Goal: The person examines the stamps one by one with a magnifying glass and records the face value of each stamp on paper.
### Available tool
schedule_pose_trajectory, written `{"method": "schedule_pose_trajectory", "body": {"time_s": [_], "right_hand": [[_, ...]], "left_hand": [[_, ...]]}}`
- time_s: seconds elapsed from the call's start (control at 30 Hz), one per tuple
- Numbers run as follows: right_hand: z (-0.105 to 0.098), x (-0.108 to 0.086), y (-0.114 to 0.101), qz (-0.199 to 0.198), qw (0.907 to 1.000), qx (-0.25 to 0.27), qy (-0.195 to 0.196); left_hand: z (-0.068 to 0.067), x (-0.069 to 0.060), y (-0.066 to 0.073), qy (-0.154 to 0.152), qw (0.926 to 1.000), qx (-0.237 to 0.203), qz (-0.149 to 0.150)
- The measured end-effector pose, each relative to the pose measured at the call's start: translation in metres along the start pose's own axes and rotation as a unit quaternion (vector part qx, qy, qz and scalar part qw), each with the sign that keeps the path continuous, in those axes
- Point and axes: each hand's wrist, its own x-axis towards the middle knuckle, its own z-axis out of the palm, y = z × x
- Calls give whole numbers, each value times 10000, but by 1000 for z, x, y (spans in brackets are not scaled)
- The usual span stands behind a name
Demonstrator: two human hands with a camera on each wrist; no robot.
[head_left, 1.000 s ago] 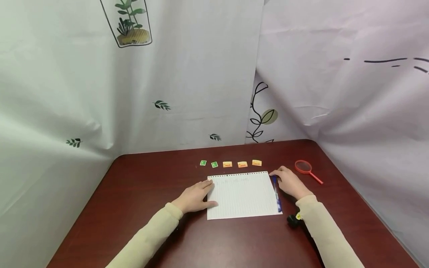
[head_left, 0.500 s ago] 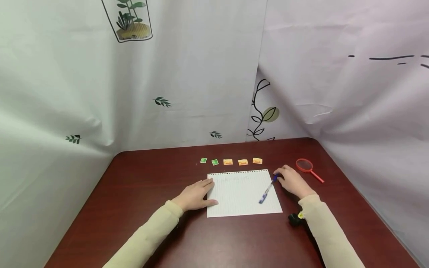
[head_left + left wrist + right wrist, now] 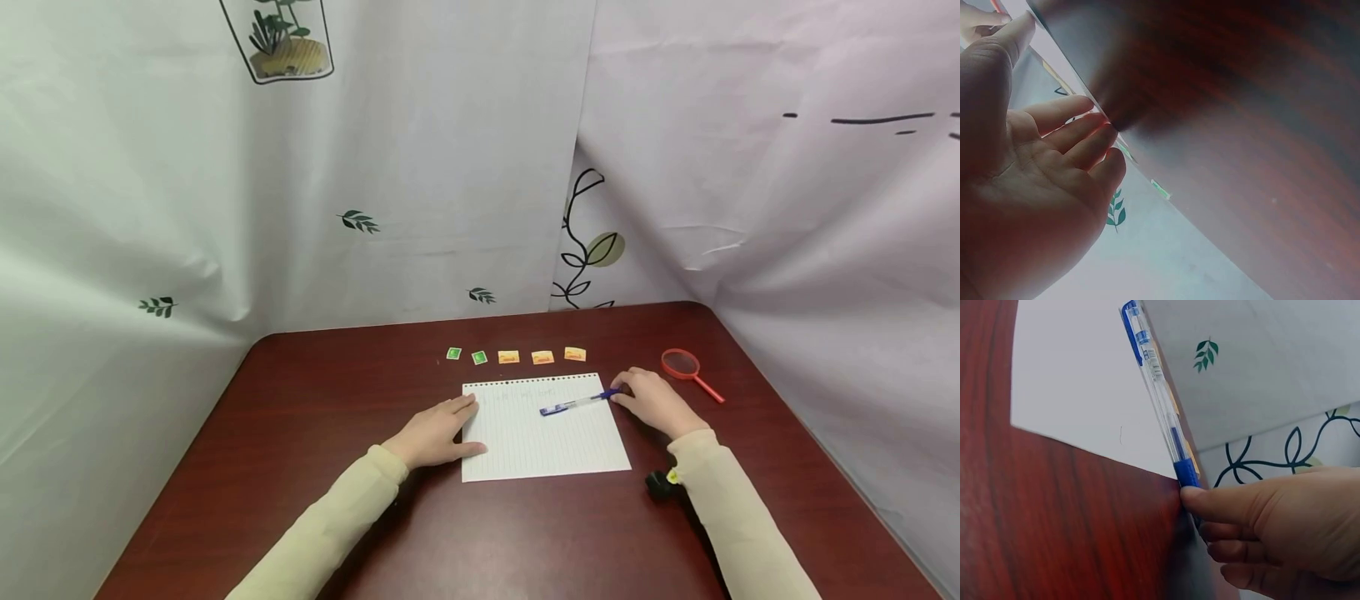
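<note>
A lined sheet of paper with a row of holes along its far edge lies on the table; faint writing shows near its top. My left hand rests on the sheet's left edge with its fingers extended. In the left wrist view the fingertips touch along that edge. At the sheet's upper right, my right hand pinches the blue grip end of a clear and blue pen. Its other end points left across the paper. In the right wrist view the thumb presses on the blue grip of the pen.
Behind the paper lie two small green stamp-like squares and several orange rectangles in a row. A red magnifying glass lies to the right on the dark red table. A black object is by the right sleeve.
The pen, first lying along the sheet's right edge, has swung round in my right hand so its far end points left across the paper. The left hand stays on the sheet.
</note>
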Motion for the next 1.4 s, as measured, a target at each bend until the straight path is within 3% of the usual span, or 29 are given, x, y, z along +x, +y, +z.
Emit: {"method": "schedule_pose_trajectory", "body": {"time_s": [0.33,0.63,1.0,1.4], "right_hand": [[-3,1,-2,-46,9994,5,-357],[-1,1,-3,-79,9996,66,-278],[-4,2,-7,-286,9969,692,223],[-2,5,-11,-603,9894,998,870]], "left_hand": [[0,-2,2,-6,9999,-107,-65],[-1,-2,3,-9,9999,-153,-54],[-1,-1,1,-31,9998,-183,-68],[-1,-2,2,-43,9996,-250,-93]]}}
